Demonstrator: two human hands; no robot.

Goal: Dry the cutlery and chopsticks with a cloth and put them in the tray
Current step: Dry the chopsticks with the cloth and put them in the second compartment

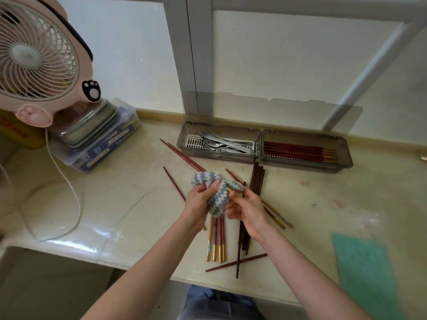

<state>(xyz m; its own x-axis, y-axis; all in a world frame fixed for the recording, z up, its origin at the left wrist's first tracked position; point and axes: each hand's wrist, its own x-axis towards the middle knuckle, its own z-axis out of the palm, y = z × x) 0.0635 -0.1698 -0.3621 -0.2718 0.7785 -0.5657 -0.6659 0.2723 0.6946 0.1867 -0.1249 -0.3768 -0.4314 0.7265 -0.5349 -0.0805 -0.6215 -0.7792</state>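
A crumpled cloth (218,199), knitted in blue-grey and white zigzags, is held just above the middle of a pale counter (120,192), near its front edge. The left hand (198,206) grips it, fingers curled round the bunched fabric. The right hand (248,212) pinches the other side with curled fingers. A small gold tip shows between the cloth and the right fingers, so a chopstick is probably wrapped inside for wiping, one hand bracing while the other rubs. That cannot be told for sure.

Loose chopsticks (257,179) lie scattered under and around the hands: dark brown ones in a rough bundle, thin red ones fanned out, and several with gold ends pointing at the front edge. They look not yet dried.

At the back edge, against the window, sits a smoked-plastic tray (300,166) with two compartments. Its clear lid (277,114) stands open, leaving the way in free. The left compartment holds cutlery (227,144), forks and knives. The right holds stored chopsticks (298,151), red with gold ends, laid parallel.

A green cloth (365,269) lies flat by the front right corner. A pink fan (37,54) stands on stacked boxes at the back left corner.
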